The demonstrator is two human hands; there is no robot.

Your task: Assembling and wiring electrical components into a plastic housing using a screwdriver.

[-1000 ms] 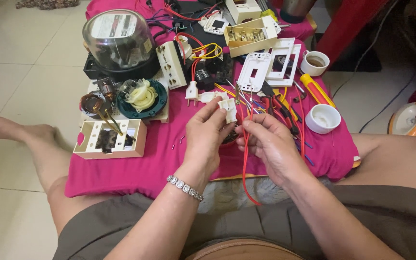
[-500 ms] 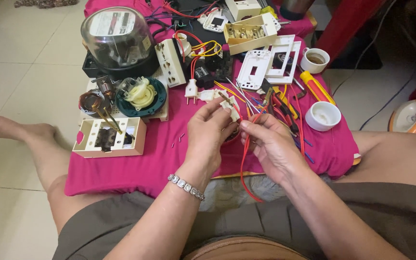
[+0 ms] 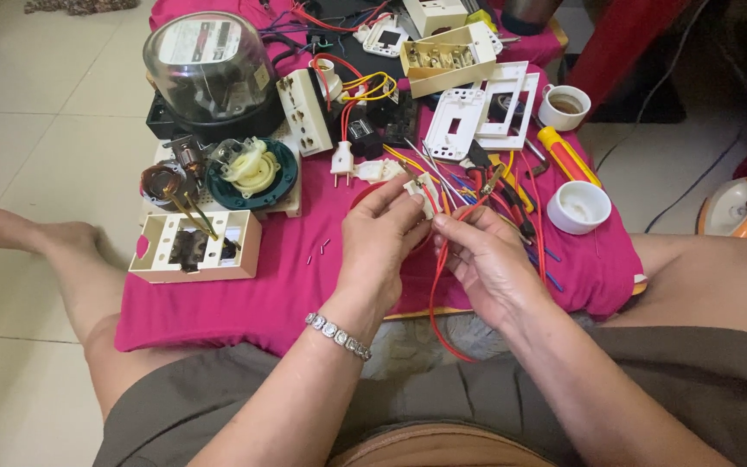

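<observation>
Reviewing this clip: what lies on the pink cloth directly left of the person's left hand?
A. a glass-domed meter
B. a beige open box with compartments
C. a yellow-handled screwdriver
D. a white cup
B: the beige open box sits on the pink cloth left of the left hand; the cup and screwdriver lie to the right.

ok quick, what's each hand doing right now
Left hand: closed on a small white switch part.
Right hand: fingers pinched shut on a red wire.
</observation>
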